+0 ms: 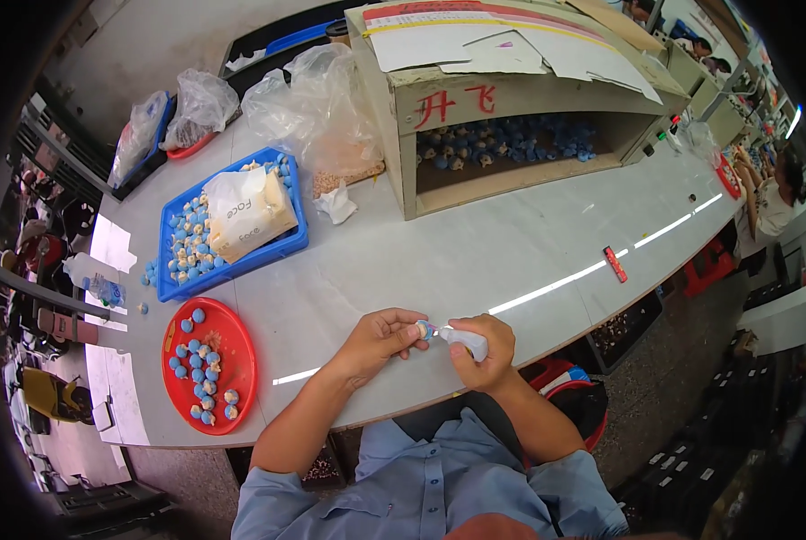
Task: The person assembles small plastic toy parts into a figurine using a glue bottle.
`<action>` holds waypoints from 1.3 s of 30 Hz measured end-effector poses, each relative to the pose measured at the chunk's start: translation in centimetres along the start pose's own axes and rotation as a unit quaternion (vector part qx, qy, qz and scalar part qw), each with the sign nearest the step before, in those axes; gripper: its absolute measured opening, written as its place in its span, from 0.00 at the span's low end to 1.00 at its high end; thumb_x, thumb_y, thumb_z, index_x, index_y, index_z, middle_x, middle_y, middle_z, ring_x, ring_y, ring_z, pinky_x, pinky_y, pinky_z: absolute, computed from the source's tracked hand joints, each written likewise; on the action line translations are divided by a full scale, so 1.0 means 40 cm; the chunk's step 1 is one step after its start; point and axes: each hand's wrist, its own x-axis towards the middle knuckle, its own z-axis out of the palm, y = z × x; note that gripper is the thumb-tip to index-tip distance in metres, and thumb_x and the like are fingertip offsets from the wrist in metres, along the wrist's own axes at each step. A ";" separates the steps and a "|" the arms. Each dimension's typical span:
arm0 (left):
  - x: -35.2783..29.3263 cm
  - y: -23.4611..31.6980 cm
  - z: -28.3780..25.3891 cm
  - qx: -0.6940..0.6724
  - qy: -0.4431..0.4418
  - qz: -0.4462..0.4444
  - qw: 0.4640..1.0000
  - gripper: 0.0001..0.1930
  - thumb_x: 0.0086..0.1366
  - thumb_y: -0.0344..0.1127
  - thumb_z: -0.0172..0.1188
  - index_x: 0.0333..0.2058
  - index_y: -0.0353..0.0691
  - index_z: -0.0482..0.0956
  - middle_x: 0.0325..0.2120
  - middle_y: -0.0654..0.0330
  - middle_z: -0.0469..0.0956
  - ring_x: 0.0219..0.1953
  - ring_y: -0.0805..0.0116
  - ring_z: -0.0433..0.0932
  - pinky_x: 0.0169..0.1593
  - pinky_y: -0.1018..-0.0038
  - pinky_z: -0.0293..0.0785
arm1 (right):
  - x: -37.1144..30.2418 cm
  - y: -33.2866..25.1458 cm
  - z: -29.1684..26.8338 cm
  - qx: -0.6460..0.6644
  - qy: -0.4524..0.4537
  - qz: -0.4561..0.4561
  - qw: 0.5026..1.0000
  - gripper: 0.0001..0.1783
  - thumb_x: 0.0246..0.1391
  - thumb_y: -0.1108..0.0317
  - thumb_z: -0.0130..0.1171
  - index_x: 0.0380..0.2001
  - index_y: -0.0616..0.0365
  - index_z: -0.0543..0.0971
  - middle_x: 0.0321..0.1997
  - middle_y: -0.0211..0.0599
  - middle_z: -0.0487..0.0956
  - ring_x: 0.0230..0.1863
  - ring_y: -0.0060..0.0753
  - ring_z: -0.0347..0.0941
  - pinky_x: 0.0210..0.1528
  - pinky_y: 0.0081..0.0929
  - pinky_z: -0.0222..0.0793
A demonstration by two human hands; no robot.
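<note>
Between the fingertips of my left hand (376,349) is a small blue-and-cream figure head (425,330), pinched just above the table's near edge. My right hand (489,353) is wrapped round a small white squeeze bottle (469,344). The bottle's nozzle points left and meets or nearly meets the piece; I cannot tell whether they touch. To the left, a round red plate (237,346) carries several similar blue-and-cream pieces (198,363). Further back, a blue tray (239,277) holds many more, with a soft tissue pack (252,214) lying on top.
A beige open-fronted cabinet (403,153) stands at the back with blue pieces (502,144) inside. Clear plastic bags (317,108) and a crumpled tissue (335,204) lie beside it. On the right are a small red stick-like item (615,264) and another person (772,202).
</note>
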 end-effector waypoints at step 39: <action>-0.001 0.005 0.004 0.006 0.032 -0.007 0.999 0.17 0.65 0.35 0.62 0.49 0.34 0.73 0.39 0.58 0.81 0.42 0.69 0.80 0.40 0.80 0.74 | -0.002 -0.011 0.007 -0.107 0.003 -0.113 0.988 0.13 0.38 0.70 0.64 0.32 0.60 0.78 0.16 0.32 0.71 0.14 0.32 0.65 0.18 0.28 0.56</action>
